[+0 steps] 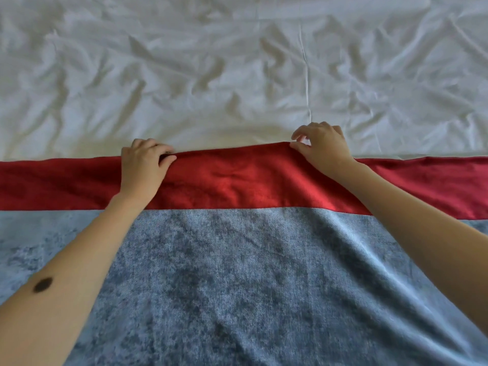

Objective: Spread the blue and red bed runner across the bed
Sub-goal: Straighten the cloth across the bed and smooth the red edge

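Note:
The bed runner [232, 260] lies across the near part of the bed, a mottled blue field with a red band [237, 180] along its far edge. It reaches from the left border of the view to the right. My left hand [144, 167] grips the red edge left of centre, fingers curled over it. My right hand [323, 146] pinches the same edge right of centre and holds it slightly raised. Between the two hands the red edge bulges upward and away from me.
A wrinkled white sheet [237, 75] covers the bed beyond the runner, with a raised seam line [306, 75] running away from me near my right hand.

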Demonstrator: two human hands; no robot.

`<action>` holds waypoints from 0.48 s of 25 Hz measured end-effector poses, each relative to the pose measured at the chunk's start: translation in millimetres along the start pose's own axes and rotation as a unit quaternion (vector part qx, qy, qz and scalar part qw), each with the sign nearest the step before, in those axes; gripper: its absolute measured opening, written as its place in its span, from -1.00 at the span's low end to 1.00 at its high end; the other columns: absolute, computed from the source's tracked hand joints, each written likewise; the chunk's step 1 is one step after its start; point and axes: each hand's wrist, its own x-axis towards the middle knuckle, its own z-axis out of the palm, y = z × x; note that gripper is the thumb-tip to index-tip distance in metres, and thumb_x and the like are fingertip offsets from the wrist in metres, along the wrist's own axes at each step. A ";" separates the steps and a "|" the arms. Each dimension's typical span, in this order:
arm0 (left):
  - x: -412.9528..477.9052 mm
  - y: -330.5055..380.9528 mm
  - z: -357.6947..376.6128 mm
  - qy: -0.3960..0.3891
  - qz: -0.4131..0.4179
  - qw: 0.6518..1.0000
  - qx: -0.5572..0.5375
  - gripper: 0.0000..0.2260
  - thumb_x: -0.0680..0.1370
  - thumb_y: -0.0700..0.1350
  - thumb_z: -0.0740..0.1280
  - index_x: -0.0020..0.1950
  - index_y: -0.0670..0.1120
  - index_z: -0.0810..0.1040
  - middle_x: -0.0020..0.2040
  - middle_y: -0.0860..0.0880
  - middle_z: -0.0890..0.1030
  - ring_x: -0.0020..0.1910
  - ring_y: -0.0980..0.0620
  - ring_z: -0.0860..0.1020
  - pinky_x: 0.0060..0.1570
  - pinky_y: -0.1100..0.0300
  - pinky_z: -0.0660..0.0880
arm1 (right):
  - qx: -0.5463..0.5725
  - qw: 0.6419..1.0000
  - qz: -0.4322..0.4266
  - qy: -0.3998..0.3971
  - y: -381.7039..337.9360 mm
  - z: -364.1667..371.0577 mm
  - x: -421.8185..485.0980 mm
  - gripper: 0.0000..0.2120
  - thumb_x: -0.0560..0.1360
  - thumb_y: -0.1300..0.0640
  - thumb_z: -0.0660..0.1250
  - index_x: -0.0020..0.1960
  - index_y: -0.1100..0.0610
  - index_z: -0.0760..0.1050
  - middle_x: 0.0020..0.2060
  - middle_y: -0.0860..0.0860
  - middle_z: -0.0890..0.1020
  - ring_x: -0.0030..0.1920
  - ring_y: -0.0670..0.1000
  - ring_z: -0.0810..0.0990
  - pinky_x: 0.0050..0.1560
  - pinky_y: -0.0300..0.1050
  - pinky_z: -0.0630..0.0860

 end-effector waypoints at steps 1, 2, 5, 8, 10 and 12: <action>0.1 -0.8 1.3 0.003 0.003 1.000 0.001 -0.84 0.49 -0.08 0.35 -0.03 -0.11 0.65 -0.05 -0.14 0.66 0.03 -0.22 0.51 0.01 -0.06 0.34 | 0.001 1.000 0.001 -0.009 2.6 1.8 -1.6 -0.81 0.50 0.02 0.30 0.02 0.09 0.58 -0.01 0.06 0.66 0.11 0.13 0.53 0.21 0.02 0.28; 1.3 -1.2 2.3 0.009 0.004 1.000 0.001 -0.85 0.50 -0.08 0.34 -0.05 -0.12 0.65 -0.06 -0.14 0.67 0.02 -0.22 0.51 0.00 -0.06 0.33 | 0.003 1.000 0.002 -0.014 5.2 3.3 -2.8 -0.81 0.49 0.02 0.30 0.01 0.09 0.59 -0.01 0.07 0.67 0.10 0.14 0.54 0.20 0.02 0.30; 14.5 -3.2 0.5 0.025 0.010 1.000 0.003 -0.83 0.53 -0.11 0.29 -0.08 -0.16 0.63 -0.10 -0.19 0.67 -0.03 -0.23 0.54 -0.01 -0.06 0.34 | 0.016 1.000 0.015 0.008 8.8 5.1 -2.9 -0.81 0.48 0.00 0.33 -0.03 0.10 0.60 -0.02 0.08 0.68 0.07 0.14 0.58 0.19 0.02 0.34; 32.2 -6.0 -1.6 0.017 0.042 0.998 0.035 -0.82 0.55 -0.12 0.26 -0.08 -0.19 0.61 -0.11 -0.21 0.65 -0.04 -0.24 0.53 0.00 -0.07 0.32 | 0.002 0.999 0.025 0.040 9.3 7.0 3.7 -0.80 0.46 -0.01 0.34 -0.05 0.10 0.61 -0.05 0.10 0.69 0.04 0.15 0.58 0.16 0.01 0.32; 36.9 -6.1 1.9 -0.001 0.045 0.998 0.043 -0.83 0.55 -0.13 0.26 -0.06 -0.19 0.60 -0.10 -0.22 0.65 -0.01 -0.25 0.52 0.01 -0.06 0.30 | -0.005 0.999 0.025 0.039 9.9 11.3 4.3 -0.80 0.47 -0.01 0.33 -0.05 0.10 0.61 -0.06 0.10 0.68 0.04 0.15 0.57 0.16 0.00 0.31; 35.8 -5.3 7.5 -0.013 0.032 0.998 0.045 -0.83 0.56 -0.14 0.25 -0.04 -0.18 0.60 -0.09 -0.23 0.64 0.00 -0.26 0.51 0.01 -0.06 0.30 | -0.001 0.999 0.024 0.042 11.7 16.0 2.2 -0.80 0.48 -0.01 0.32 -0.05 0.10 0.60 -0.06 0.09 0.68 0.04 0.14 0.57 0.15 0.00 0.30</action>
